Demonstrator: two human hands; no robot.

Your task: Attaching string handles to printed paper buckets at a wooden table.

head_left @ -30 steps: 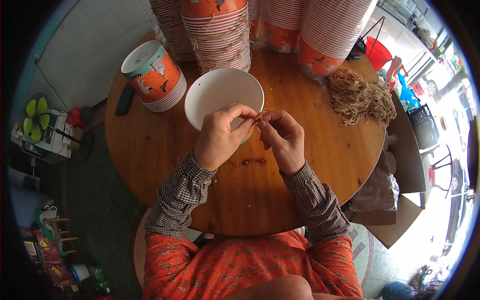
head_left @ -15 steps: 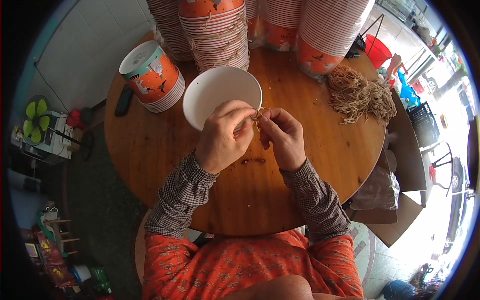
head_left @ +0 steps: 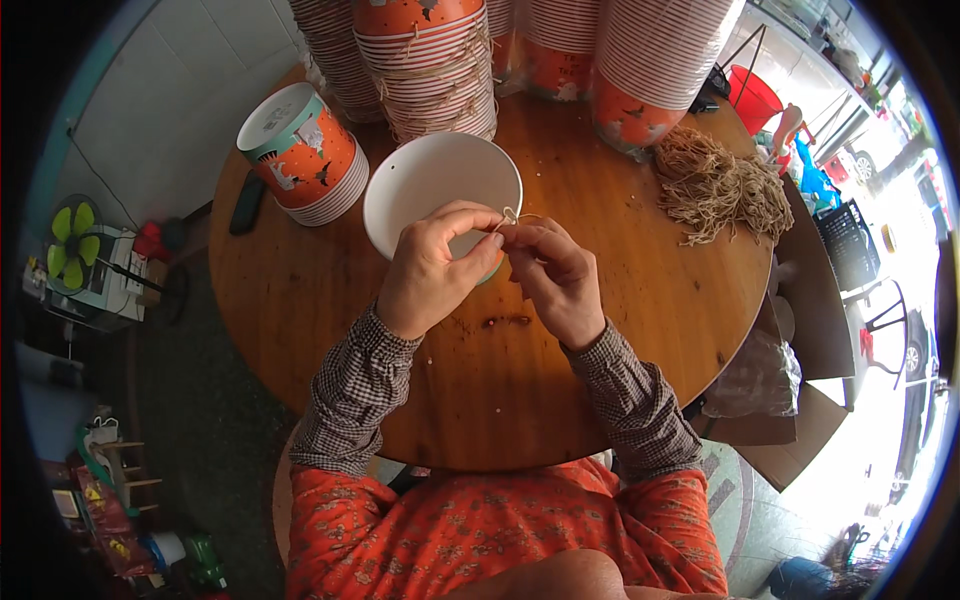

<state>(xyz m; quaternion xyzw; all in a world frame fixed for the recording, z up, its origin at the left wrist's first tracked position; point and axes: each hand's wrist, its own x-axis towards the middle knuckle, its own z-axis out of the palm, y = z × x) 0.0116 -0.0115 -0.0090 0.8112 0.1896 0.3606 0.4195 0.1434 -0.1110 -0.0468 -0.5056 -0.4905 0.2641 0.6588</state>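
Observation:
A paper bucket (head_left: 425,175) with a white inside is tilted on the table, its mouth toward me. At its near right rim my left hand (head_left: 432,268) pinches a thin piece of twine (head_left: 511,215) between thumb and forefinger. My right hand (head_left: 560,285) is closed on the same twine, its fingertips almost touching the left ones. A small loop of it stands up above the fingers. Whether the twine passes through the bucket's wall cannot be seen behind my hands.
Upside down at the left stands a short stack of orange buckets (head_left: 310,150), beside a dark phone-like object (head_left: 247,202). Tall bucket stacks (head_left: 430,85) line the far edge. A tangled heap of twine (head_left: 722,190) lies at the right, above an open cardboard box (head_left: 815,300).
Both hands have shifted slightly left, and the fingers have closed in on each other. The twine now forms a small raised loop above the fingertips.

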